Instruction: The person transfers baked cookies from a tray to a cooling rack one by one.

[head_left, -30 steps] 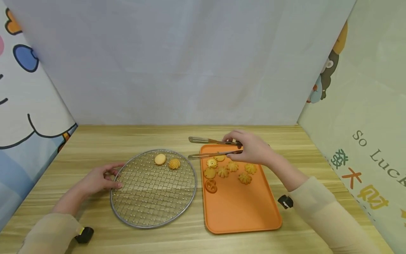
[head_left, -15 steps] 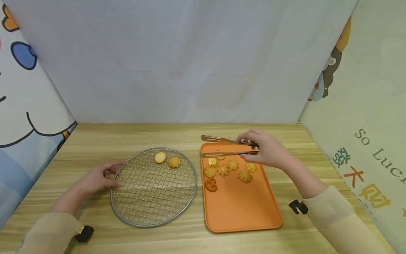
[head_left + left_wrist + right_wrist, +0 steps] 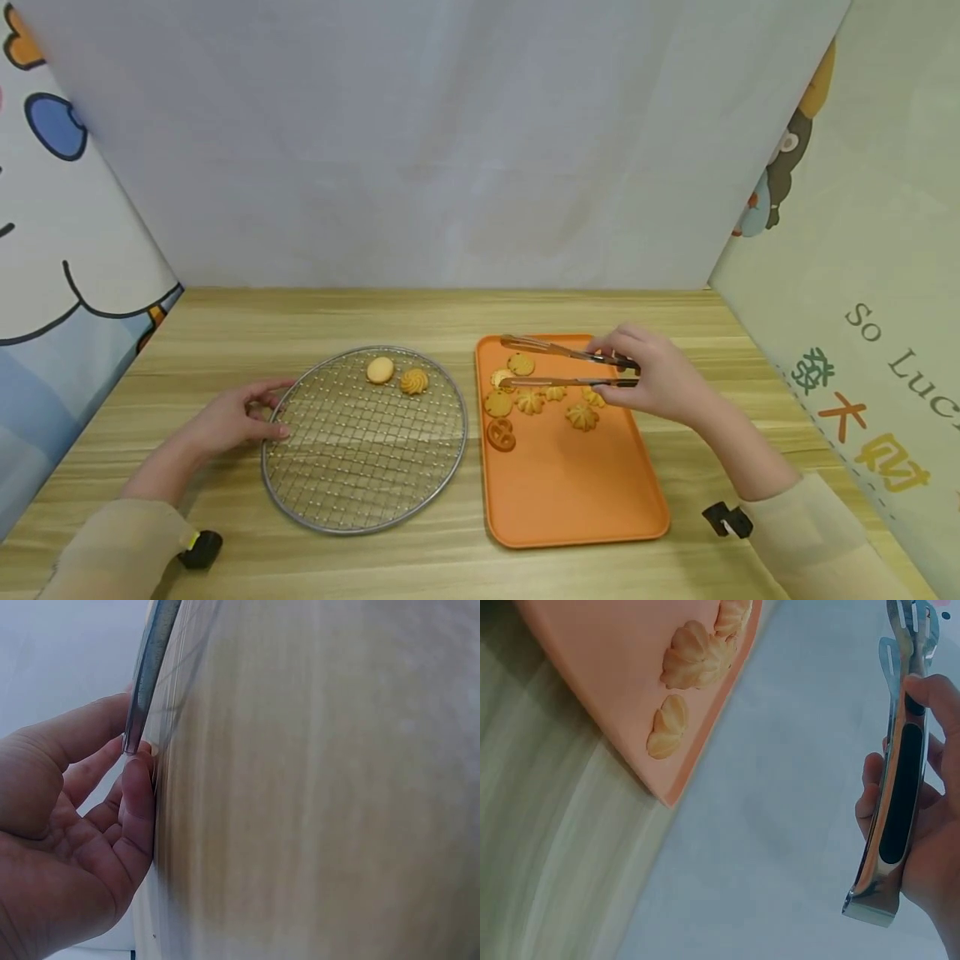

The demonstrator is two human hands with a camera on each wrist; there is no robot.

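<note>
My left hand (image 3: 238, 423) pinches the left rim of a round wire rack (image 3: 360, 467), thumb on top and fingers under the edge. Two cookies lie near the rack's far side: a smooth round cookie (image 3: 380, 370) and a swirled cookie (image 3: 414, 382). In my right hand (image 3: 652, 375) are metal tongs (image 3: 901, 787) with black grip inserts, their arms spread apart and nothing between the tips. The tongs hang over the far part of an orange tray (image 3: 570, 500). Several cookies lie there, among them a flower-shaped cookie (image 3: 582, 417) and a pretzel-shaped cookie (image 3: 501, 434).
Rack and tray stand side by side on a wood-grain table (image 3: 337, 317), a narrow gap between them. A pale cloth backdrop (image 3: 450, 167) rises behind the table's far edge, with printed panels at left and right.
My right hand has moved right and then nearer with the tongs, from the gap beside the rack to over the tray's cookies. The left hand and rack have stayed put.
</note>
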